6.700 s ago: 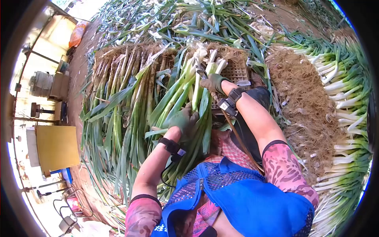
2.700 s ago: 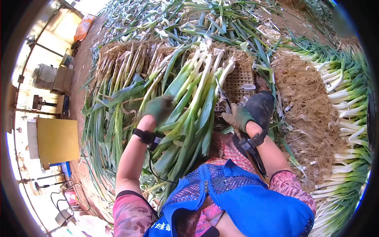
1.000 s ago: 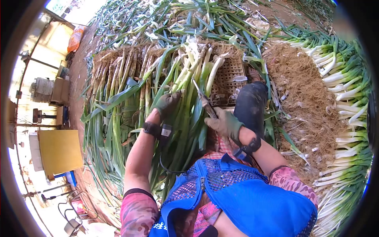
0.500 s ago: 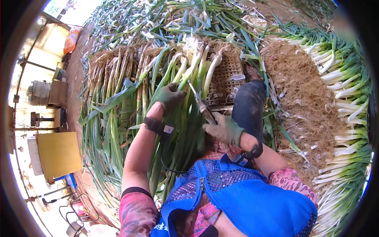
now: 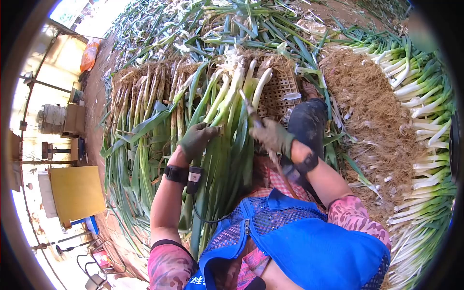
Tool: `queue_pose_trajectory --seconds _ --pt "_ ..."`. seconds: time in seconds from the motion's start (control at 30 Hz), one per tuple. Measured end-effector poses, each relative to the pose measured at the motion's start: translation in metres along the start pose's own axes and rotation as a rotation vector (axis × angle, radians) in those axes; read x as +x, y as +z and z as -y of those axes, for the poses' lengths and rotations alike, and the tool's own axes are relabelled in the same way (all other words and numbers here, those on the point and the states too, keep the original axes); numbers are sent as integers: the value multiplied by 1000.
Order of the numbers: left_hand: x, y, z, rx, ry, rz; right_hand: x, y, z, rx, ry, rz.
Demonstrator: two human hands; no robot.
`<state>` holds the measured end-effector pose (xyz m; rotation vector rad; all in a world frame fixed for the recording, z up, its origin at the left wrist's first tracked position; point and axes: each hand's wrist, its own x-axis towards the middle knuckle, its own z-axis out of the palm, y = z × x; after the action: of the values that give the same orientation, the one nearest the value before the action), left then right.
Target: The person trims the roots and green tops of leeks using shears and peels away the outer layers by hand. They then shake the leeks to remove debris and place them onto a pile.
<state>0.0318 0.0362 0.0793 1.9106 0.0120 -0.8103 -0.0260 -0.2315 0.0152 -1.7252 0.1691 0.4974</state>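
Note:
My left hand (image 5: 197, 139), in a dark green glove, is closed on a green onion (image 5: 226, 104) by its leaves, part of a bunch with peeled white ends. In my right hand (image 5: 274, 136), also gloved, is a slim-nozzled air blow gun (image 5: 251, 110) with a hose trailing down toward my lap. Its tip is near the pale stalks, and my fingers partly hide its body. Long green leaves (image 5: 224, 169) hang down toward my vest. To the left lie unpeeled green onions (image 5: 145, 96) with brownish, dirty stalks and roots.
A plastic crate (image 5: 280, 92) lies beneath the bunch, beside my dark-covered leg (image 5: 309, 121). Cut roots (image 5: 372, 121) are heaped at right, bordered by a curved row of cleaned green onions (image 5: 430, 125). Leaf scraps (image 5: 193, 29) cover the ground beyond. A yellow board (image 5: 77, 193) stands left.
My left hand has slid down and slightly left along the leaves. My right hand has moved up with the air blow gun, whose nozzle now points closer to the white stalks.

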Motion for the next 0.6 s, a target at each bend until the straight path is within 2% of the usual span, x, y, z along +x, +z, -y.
queue_pose_trajectory --seconds 0.03,0.07,0.17,0.23,0.33,0.37,0.4,0.43,0.47,0.5,0.53,0.6 --pt "-1 -5 2 -10 23 26 -29 3 21 -86 7 51" --pt "-2 -9 4 -21 45 52 -37 13 6 -38 18 116" --pt "12 -21 30 558 823 -10 -79 20 23 -240 11 113" --pt "14 -13 33 320 679 32 -86 21 22 -255 25 145" --pt "13 -10 26 -42 346 193 -61 11 16 -181 46 38" --pt "8 -11 23 344 569 156 -41 3 9 -87 51 29" --pt "2 -11 21 736 782 110 -20 -2 3 -109 30 -75" --pt "11 -7 43 720 708 115 5 -11 -8 -103 27 -69" --pt "-2 7 38 374 441 183 23 -16 -9 -10 42 -66" --pt "-16 21 32 8 191 163 37 -20 -7 25 59 -33" --pt "-22 28 29 -130 113 109 49 -22 -5 61 79 1" --pt "-27 32 28 -110 123 89 67 -27 -1 61 132 11"
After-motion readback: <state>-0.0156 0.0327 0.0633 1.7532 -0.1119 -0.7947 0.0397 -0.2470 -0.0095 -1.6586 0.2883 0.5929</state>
